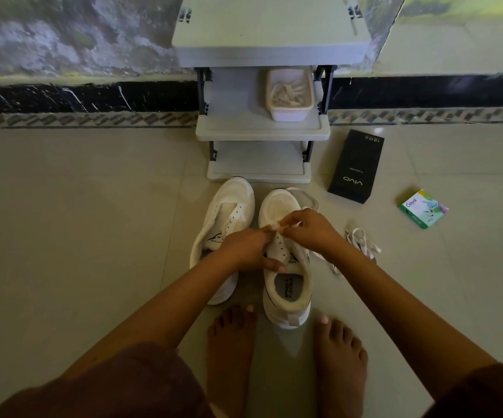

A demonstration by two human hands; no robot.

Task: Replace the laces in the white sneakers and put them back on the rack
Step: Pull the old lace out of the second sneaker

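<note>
Two white sneakers stand side by side on the tiled floor in front of the grey rack [262,131]. The left sneaker [224,224] has bare eyelets and no lace. The right sneaker [286,285] is under both hands. My left hand [248,250] grips its eyelet flap, thumb on the tongue. My right hand [307,229] pinches the tip of a white lace [277,227] at the front eyelets, touching the left fingertips. A loose white lace [360,244] lies on the floor to the right of this shoe.
A pale tub [289,114] holding light small pieces sits on the rack's middle shelf. A black phone box [356,167] and a small green box [423,209] lie on the floor at right. My bare feet [232,342] stand just behind the shoes.
</note>
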